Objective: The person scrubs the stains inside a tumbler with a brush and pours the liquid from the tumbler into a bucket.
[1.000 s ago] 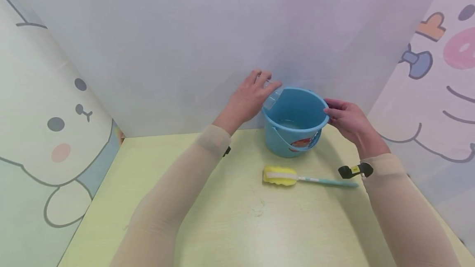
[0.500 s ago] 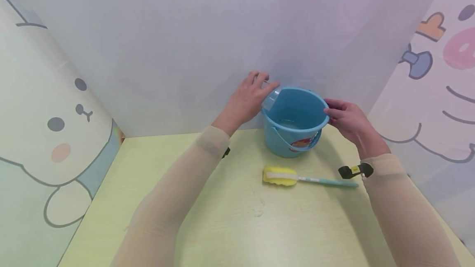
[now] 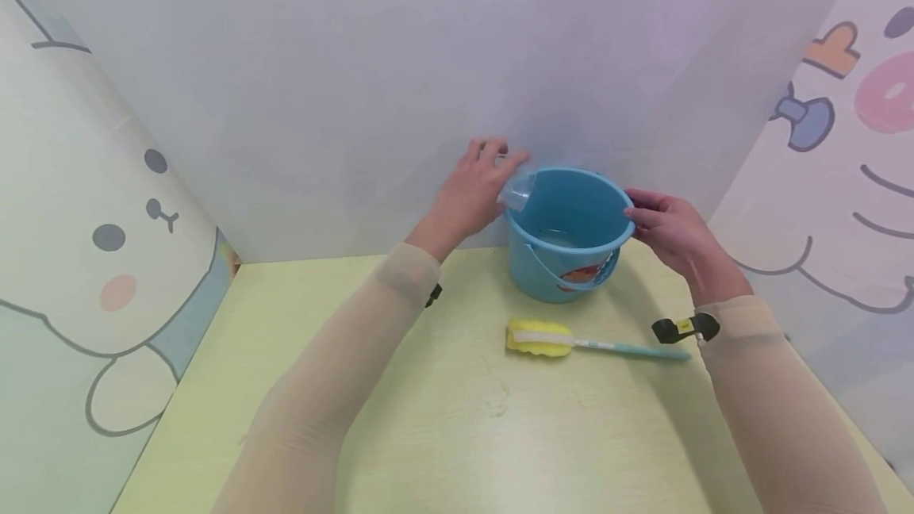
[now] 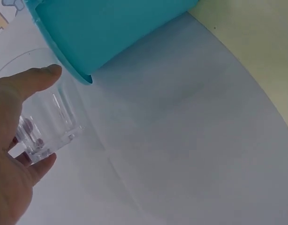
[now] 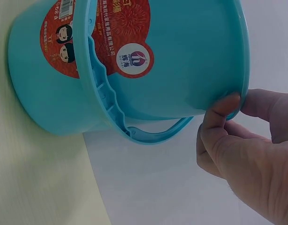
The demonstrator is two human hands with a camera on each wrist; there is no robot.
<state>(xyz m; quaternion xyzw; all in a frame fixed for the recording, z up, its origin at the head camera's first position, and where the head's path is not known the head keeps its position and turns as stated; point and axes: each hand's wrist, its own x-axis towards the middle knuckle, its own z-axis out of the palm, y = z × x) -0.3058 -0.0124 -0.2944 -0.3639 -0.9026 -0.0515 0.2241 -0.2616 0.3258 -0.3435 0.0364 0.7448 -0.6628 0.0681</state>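
My left hand [image 3: 466, 195] grips a clear cup [image 3: 518, 192] at the left rim of a blue bucket [image 3: 530, 274]. In the left wrist view the see-through cup [image 4: 50, 112] lies between thumb and fingers, close beside the bucket's edge; whether the two touch I cannot tell. On the other side, my right hand [image 3: 674, 235] pinches the bucket's rim, with the thumb on one face and fingers on the other, as the right wrist view shows. The bucket stands upright on the table, its handle hanging down the front. A little water seems to lie on its bottom.
A yellow sponge brush [image 3: 540, 339] with a teal handle lies on the pale yellow table [image 3: 428, 435], in front of the bucket. Behind the bucket rises a plain whitish wall [image 3: 357, 101]. Cartoon-printed panels [image 3: 57, 205] flank the table.
My left hand has shifted slightly left and down with the cup, away from over the bucket's opening. The right hand and the bucket stay in place.
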